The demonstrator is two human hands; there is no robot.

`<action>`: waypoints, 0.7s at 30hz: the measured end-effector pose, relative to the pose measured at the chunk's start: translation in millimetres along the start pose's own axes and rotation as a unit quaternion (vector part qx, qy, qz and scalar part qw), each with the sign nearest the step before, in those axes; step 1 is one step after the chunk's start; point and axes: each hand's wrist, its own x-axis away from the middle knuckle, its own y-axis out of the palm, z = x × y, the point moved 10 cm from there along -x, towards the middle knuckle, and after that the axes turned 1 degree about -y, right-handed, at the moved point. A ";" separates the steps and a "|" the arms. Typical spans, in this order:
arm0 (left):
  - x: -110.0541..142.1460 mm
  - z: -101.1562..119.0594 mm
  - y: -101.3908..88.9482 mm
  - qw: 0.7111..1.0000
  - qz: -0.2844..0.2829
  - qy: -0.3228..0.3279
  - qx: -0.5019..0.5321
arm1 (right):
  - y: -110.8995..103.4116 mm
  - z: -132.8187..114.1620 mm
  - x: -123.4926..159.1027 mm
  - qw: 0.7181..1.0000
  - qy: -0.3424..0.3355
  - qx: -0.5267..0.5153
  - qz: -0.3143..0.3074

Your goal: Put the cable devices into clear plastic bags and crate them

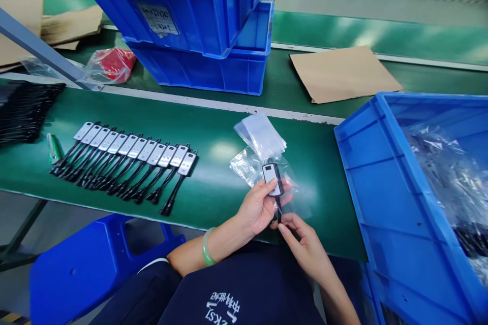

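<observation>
My left hand [258,208] is closed on a small black controller box [271,177] with a silver-grey face and a short cable, its thumb pressed on the face. Below it, the thumb and fingers of my right hand [301,241] pinch the black cable [279,210]. A clear plastic bag [301,195] lies behind the fingers; whether the controller is inside it I cannot tell. Just beyond, a stack of clear bags [264,134] rests on the green table [217,198]. To the left, several like controllers [148,151] are lined up in a slanting row, cables towards me.
A blue crate [358,177] with bagged items stands at the right. Stacked blue bins [198,68] rise at the back, beside flat cardboard [343,73]. Black cables [26,111] and a green tube-like object [54,148] lie far left. A blue stool [87,269] stands below the table edge.
</observation>
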 end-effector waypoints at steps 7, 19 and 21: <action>10.6 -13.3 11.9 0.994 -0.069 -0.029 -0.082 | -23.5 -10.9 -2.0 0.996 0.018 -0.088 0.024; 14.0 -34.6 2.8 0.990 -0.067 -0.033 -0.123 | -55.5 -86.7 10.6 0.904 -0.133 0.337 0.228; 12.9 -33.2 0.4 0.991 -0.070 -0.052 -0.103 | -55.1 -83.8 7.1 0.927 -0.131 0.288 0.202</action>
